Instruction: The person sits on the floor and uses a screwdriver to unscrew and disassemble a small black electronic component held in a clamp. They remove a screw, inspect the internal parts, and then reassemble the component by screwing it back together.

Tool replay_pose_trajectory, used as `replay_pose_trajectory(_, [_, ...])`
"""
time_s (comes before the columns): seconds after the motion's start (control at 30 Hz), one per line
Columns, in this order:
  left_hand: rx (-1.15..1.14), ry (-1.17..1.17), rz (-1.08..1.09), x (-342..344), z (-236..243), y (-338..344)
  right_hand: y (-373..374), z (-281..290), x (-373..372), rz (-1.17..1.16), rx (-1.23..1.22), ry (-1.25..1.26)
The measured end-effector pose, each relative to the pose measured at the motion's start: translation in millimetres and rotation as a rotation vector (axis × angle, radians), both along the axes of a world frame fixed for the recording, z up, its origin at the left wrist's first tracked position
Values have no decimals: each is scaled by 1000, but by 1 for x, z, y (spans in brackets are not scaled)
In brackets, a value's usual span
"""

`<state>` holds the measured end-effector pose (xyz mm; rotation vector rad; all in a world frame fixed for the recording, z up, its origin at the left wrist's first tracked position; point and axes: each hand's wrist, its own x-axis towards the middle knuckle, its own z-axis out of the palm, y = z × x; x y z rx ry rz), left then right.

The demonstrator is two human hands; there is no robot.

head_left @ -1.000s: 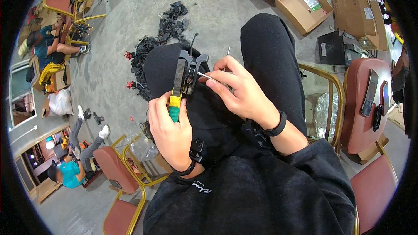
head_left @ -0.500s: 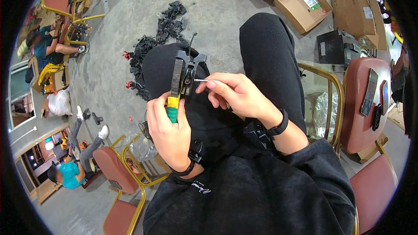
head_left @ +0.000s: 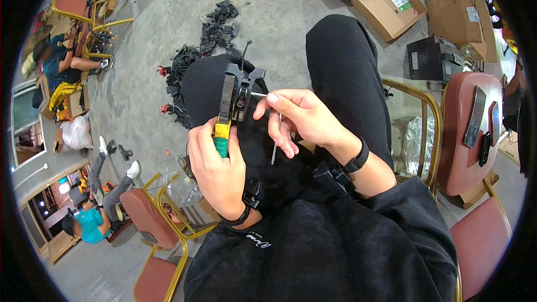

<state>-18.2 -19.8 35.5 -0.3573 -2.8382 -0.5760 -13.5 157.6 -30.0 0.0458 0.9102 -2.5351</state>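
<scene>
The fingers of the left hand [head_left: 217, 168] curl closed around a long, flat black tool with a green-and-yellow grip [head_left: 222, 142], its dark body rising past the fingertips. Beside it, above the left thumb, sits a black forked bracket [head_left: 244, 81]. The right hand [head_left: 307, 116] pinches a thin silver metal rod [head_left: 258, 95] between thumb and forefinger, tip at the bracket; its other fingers spread loosely, a slim silver shaft [head_left: 273, 155] hanging below them.

Bright, even light, soft shadows, bent edges, black corners
</scene>
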Motion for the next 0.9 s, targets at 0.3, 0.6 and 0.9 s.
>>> replay_pose_trajectory(0.3, [-6, 7, -12, -1, 0, 0, 5, 5, 0, 42, -98, -67])
replay_pose_trajectory(0.6, [-39, 5, -11, -1, 2, 4, 10, 10, -2, 21, -194, -235])
replay_pose_trajectory(0.9, [-26, -16, 3, -1, 0, 3, -2, 9, 1, -153, 324, 26])
